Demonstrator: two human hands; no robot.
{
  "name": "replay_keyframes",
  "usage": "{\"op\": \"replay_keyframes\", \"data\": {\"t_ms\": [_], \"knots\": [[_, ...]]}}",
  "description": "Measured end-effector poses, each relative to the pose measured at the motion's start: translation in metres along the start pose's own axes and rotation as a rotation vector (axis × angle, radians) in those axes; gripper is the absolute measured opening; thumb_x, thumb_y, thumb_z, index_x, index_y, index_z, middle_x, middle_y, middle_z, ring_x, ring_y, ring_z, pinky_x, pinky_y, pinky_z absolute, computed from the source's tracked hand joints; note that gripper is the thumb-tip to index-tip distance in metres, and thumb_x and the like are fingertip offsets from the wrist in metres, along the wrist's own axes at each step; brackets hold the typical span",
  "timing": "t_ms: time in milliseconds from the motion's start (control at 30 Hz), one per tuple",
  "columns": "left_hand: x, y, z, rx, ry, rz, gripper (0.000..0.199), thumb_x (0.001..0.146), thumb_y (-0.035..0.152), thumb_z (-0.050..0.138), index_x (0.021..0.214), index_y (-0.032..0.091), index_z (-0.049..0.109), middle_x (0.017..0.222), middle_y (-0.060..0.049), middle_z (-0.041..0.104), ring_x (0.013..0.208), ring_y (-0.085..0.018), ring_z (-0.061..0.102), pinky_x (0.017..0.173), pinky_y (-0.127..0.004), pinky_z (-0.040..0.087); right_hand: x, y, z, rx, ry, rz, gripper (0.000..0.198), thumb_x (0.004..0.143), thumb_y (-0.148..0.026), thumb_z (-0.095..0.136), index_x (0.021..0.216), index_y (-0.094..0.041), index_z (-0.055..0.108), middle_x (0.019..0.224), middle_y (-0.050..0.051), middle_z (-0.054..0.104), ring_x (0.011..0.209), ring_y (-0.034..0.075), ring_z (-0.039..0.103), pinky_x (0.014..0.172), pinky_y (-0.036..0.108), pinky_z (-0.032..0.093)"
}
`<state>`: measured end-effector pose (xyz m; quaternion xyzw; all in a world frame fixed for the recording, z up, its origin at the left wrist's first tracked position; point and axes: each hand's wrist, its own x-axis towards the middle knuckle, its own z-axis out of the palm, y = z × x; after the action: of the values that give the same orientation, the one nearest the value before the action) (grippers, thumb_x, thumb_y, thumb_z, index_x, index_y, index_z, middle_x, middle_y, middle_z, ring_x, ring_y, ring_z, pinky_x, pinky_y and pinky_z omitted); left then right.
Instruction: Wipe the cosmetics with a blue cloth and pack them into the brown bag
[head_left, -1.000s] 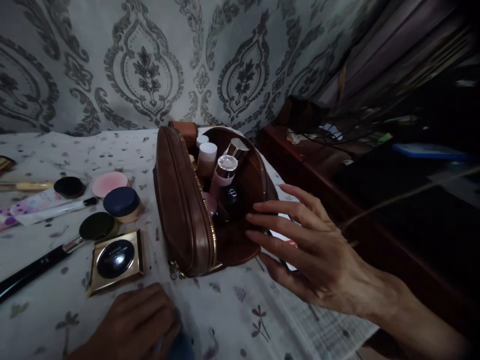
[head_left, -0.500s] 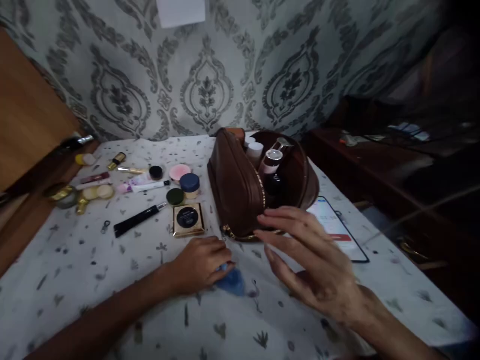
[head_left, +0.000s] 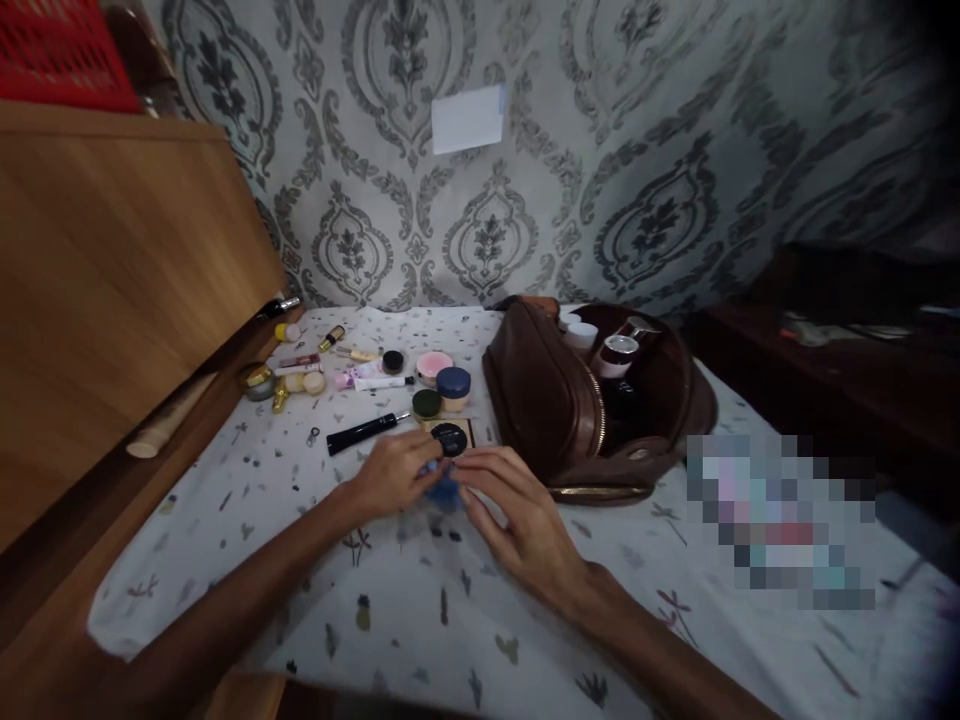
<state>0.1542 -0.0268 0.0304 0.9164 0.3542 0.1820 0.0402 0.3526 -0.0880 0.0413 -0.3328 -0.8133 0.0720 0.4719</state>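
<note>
My left hand (head_left: 397, 472) is closed on a small, soft-looking blue item (head_left: 442, 490), blurred and partly covered by the fingers. From the right, my right hand (head_left: 521, 520) meets it, fingertips and thumb closing at its edge. Just behind the fingers lies a gold-edged compact with a black round lid (head_left: 451, 438), partly hidden. Beside it stand a dark green-lidded jar (head_left: 427, 403) and a blue-lidded jar (head_left: 453, 388). The brown zip bag (head_left: 532, 380) is open to the right, holding white-capped containers (head_left: 581, 335) and a bottle with a shiny cap (head_left: 619, 352).
A pink round compact (head_left: 434, 366), a black slim tool (head_left: 364, 433), tubes (head_left: 375, 382) and small bottles are spread over the patterned cloth (head_left: 247, 530). A wooden cabinet (head_left: 135, 270) borders the left side. The wallpapered wall (head_left: 487, 220) stands behind. A pixelated patch covers the right side.
My right hand has moved from the bag's front edge leftward to the blue item in my left hand. The view has shifted, showing more wall and cabinet.
</note>
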Motion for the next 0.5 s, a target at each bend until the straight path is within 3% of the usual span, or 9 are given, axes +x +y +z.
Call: {"op": "replay_keyframes", "data": {"t_ms": [100,200,367,500], "knots": [[-0.006,-0.022,-0.010,0.098,0.098,-0.221,0.031,0.102,0.029,0.040,0.083,0.018,0.061,0.084,-0.007,0.066,0.084,-0.019,0.061,0.074,-0.030,0.046,0.007,0.005,0.024,0.063,-0.058,0.143,0.018,0.093,-0.014,0.053,0.099,-0.018,0.069,0.096,0.010,0.073,0.097,0.023,0.068,0.085,0.039,0.058],[-0.012,-0.040,-0.013,0.246,0.077,-0.371,0.029,0.102,0.031,0.040,0.088,0.018,0.063,0.094,-0.008,0.067,0.095,-0.022,0.059,0.075,-0.032,0.045,0.014,0.006,0.045,0.108,-0.108,0.189,0.018,0.091,-0.012,0.053,0.098,-0.017,0.069,0.092,0.009,0.073,0.091,0.022,0.067,0.081,0.036,0.057],[-0.017,-0.055,-0.009,0.311,0.031,-0.356,0.027,0.102,0.030,0.039,0.100,0.018,0.064,0.106,-0.009,0.064,0.104,-0.023,0.055,0.078,-0.033,0.045,0.011,0.004,0.069,0.148,-0.136,0.106,0.020,0.090,-0.009,0.051,0.095,-0.016,0.068,0.089,0.009,0.072,0.089,0.022,0.066,0.083,0.039,0.057],[-0.008,-0.066,-0.010,0.308,0.010,-0.357,0.027,0.102,0.030,0.039,0.100,0.017,0.063,0.106,-0.011,0.064,0.104,-0.025,0.055,0.077,-0.034,0.044,0.002,0.010,0.072,0.193,-0.140,0.046,0.024,0.090,-0.007,0.049,0.101,-0.018,0.067,0.099,0.011,0.073,0.099,0.023,0.068,0.088,0.042,0.058]]}}
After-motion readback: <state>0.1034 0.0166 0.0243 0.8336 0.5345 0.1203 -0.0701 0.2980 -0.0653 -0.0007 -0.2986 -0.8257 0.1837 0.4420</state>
